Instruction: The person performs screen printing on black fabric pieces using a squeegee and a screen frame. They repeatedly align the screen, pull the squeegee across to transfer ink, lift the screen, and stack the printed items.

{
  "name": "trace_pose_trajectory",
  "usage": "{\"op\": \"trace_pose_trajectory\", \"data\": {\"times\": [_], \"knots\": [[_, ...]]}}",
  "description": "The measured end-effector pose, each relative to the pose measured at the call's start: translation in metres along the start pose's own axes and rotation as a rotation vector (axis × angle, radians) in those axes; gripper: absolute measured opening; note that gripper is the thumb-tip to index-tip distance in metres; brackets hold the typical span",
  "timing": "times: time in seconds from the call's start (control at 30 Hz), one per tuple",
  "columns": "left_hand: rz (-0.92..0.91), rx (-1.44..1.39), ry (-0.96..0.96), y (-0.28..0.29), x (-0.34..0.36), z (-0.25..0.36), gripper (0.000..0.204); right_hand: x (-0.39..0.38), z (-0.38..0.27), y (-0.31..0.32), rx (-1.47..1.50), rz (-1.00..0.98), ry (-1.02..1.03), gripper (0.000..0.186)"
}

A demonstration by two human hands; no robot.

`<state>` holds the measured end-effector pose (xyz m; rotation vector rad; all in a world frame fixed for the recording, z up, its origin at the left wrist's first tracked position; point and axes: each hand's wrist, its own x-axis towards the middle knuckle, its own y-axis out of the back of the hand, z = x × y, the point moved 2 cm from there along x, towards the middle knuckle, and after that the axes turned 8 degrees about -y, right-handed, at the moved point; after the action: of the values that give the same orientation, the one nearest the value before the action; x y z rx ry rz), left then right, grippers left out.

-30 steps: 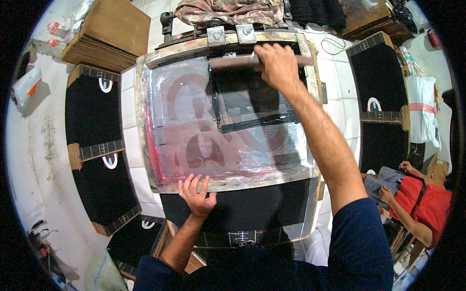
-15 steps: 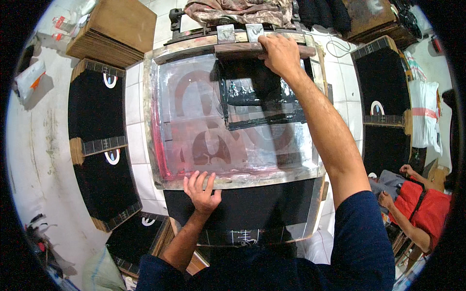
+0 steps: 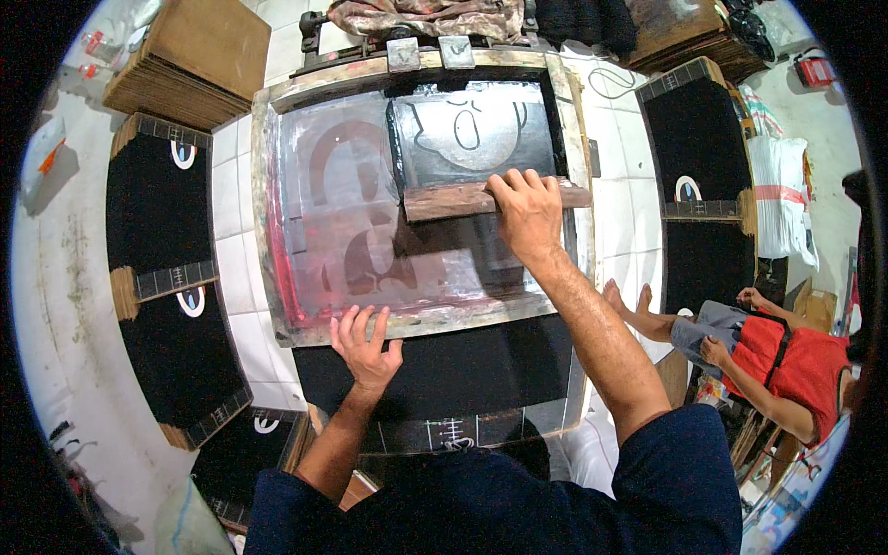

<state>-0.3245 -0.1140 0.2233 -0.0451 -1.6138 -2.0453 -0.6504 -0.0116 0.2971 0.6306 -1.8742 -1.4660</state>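
Observation:
My right hand (image 3: 529, 215) is closed on a wooden squeegee (image 3: 441, 203) lying crosswise inside a screen-printing frame (image 3: 575, 129). Above the blade, a dark-bordered panel shows a grey area with outlined curved shapes (image 3: 468, 129); the rest of the mesh (image 3: 314, 240) is translucent, with brownish shapes and a red-stained left edge. My left hand (image 3: 366, 344) rests on the frame's near rail, fingers apart and bent. Beneath the frame, black fabric (image 3: 435, 375) on a board shows toward me. Two metal clamps (image 3: 403, 54) sit on the far rail.
Boards with black printed pieces flank the frame on the left (image 3: 162, 203) and right (image 3: 689, 139). Stacked brown boards (image 3: 194, 55) stand at back left, crumpled cloth (image 3: 425, 20) at the back. A co-worker (image 3: 786, 375) in red sits at right, near white bundles (image 3: 780, 196).
The squeegee in my right hand has come from the far rail down toward me, uncovering the lighter outlined area. My left hand stays on the near rail. The co-worker's legs now show.

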Motion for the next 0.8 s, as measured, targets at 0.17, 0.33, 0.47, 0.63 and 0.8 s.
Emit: {"op": "trace_pose_trajectory", "data": {"times": [0.17, 0.33, 0.47, 0.63, 0.8], "knots": [[-0.027, -0.031, -0.033, 0.014, 0.016, 0.000, 0.053, 0.007, 0.007, 0.000, -0.042, -0.004, 0.056, 0.031], [-0.111, -0.193, -0.042, 0.041, 0.035, -0.002, 0.046, 0.026, 0.008, 0.013, 0.004, -0.054, 0.001, 0.033], [-0.126, -0.206, -0.041, 0.050, 0.044, 0.002, 0.045, 0.063, 0.017, 0.025, 0.112, -0.157, 0.006, 0.040], [-0.114, -0.205, -0.033, 0.049, 0.047, 0.003, 0.044, 0.054, 0.016, 0.030, 0.112, -0.271, -0.015, 0.037], [-0.132, -0.235, -0.004, 0.047, 0.047, 0.000, 0.044, 0.054, 0.024, 0.008, 0.101, -0.287, 0.017, 0.040]]}}
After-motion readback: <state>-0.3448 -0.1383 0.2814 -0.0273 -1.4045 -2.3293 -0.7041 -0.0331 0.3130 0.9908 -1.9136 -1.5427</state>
